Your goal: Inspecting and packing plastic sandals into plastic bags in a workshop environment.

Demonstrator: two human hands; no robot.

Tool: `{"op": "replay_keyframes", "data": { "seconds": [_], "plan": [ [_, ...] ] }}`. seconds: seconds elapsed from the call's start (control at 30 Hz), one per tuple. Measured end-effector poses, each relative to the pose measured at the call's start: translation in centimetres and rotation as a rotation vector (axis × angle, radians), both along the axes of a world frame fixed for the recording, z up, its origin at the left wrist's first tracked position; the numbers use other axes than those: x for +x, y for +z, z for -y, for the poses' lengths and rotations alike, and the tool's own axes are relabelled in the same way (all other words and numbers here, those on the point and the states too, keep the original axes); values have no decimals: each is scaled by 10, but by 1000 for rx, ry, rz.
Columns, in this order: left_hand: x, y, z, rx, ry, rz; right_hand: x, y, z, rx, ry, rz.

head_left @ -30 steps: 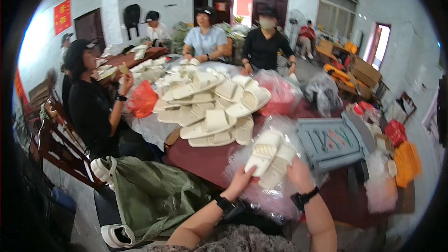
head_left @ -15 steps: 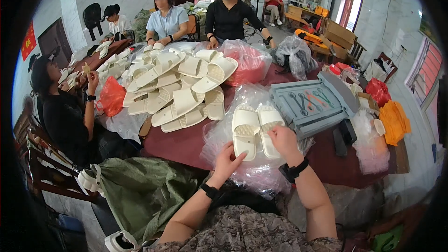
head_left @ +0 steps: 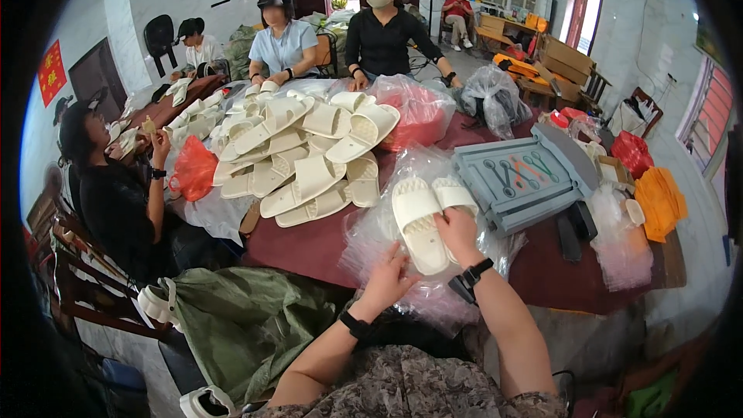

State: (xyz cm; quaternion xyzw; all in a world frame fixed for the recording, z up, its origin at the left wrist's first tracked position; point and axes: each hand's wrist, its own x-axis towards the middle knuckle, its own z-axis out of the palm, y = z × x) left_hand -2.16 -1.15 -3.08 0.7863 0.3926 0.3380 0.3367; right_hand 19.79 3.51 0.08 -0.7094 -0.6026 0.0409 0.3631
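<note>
My right hand [head_left: 458,234] has its fingers curled over the heel ends of a pair of white slide sandals [head_left: 428,213], thumb side gripping them so the two lie side by side, soles down, toes pointing away from me. A black watch sits on that wrist. My left hand [head_left: 389,279] is lower and nearer my body, fingers spread loosely and resting on the crinkled clear plastic bags [head_left: 371,236] that lie under and around the sandals; I cannot tell whether it pinches the film or only presses on it. A dark band is on that wrist too.

The pair sits on top of that heap of bags at the near edge of the dark red table [head_left: 309,244]. Just to the right is a grey plastic tool tray [head_left: 520,176] with wrench shapes moulded in it, tilted toward me. To the left and farther back lies a big pile of white sandals [head_left: 298,151], loosely stacked. Beyond it a bag of red items [head_left: 422,112] stands near a person in black [head_left: 387,39]. A small orange bag [head_left: 193,170] rests at the left edge beside a seated person in dark clothes [head_left: 116,193]. Below the table edge on my left sits a green fabric sack [head_left: 240,325].
</note>
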Motion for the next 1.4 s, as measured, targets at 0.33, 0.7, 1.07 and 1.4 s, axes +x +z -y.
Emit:
{"op": "replay_keyframes", "data": {
  "seconds": [0.33, 0.7, 1.07, 1.4],
  "plan": [
    [-4, 62, -4, 423, -335, -411, 40, 11, 109, 282, 69, -469],
    [-6, 9, -36, 523, -336, -468, 38, 36, 181, 488, 104, -1026],
    [-22, 18, 42, 456, 59, -726, 22, 57, 201, 408, 63, -670],
    [21, 14, 9, 407, 34, -764, -12, 79, 137, 244, 56, -138]
  ]
}}
